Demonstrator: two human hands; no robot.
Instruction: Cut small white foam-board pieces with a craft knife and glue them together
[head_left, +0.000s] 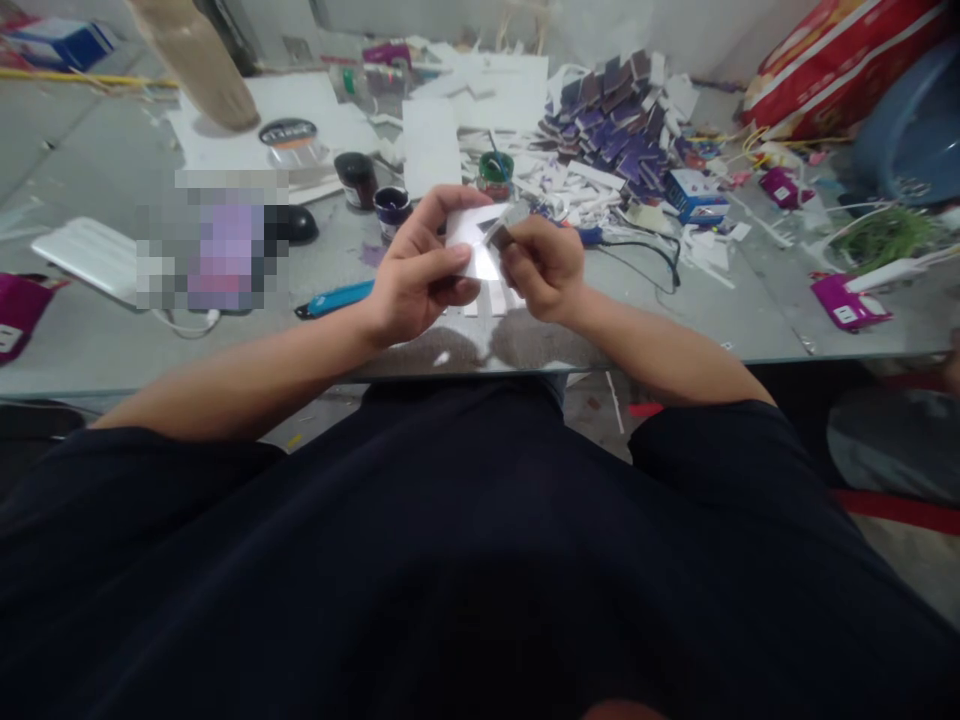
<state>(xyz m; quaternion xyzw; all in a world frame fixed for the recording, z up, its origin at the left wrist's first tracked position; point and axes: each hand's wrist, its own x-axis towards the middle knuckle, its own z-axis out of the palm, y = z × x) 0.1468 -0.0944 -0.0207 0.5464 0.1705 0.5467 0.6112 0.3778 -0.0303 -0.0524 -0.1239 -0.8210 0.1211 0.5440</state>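
My left hand (411, 272) is closed on a small white card-like piece (463, 228), its thumb on the near face. A dark patch shows on that piece. My right hand (546, 268) pinches a small flat grey-brown piece (498, 236) against or just over the white one; whether it is a blade I cannot make out. Below the hands, white strips (491, 300) lie on the table. A blue utility knife (337, 299) rests beside my left wrist. Behind my left hand stand an open jar of dark purple paint (392, 208) and a dark-lidded jar (355, 180).
A green-rimmed jar (495, 170) stands behind my hands. Purple and white offcuts (622, 125) are heaped at the back right, near a blue box (696, 196). A blue-handled tool with a black cable (637, 245) lies right. Leftward are a white power bank (90, 255) and a blurred-out phone.
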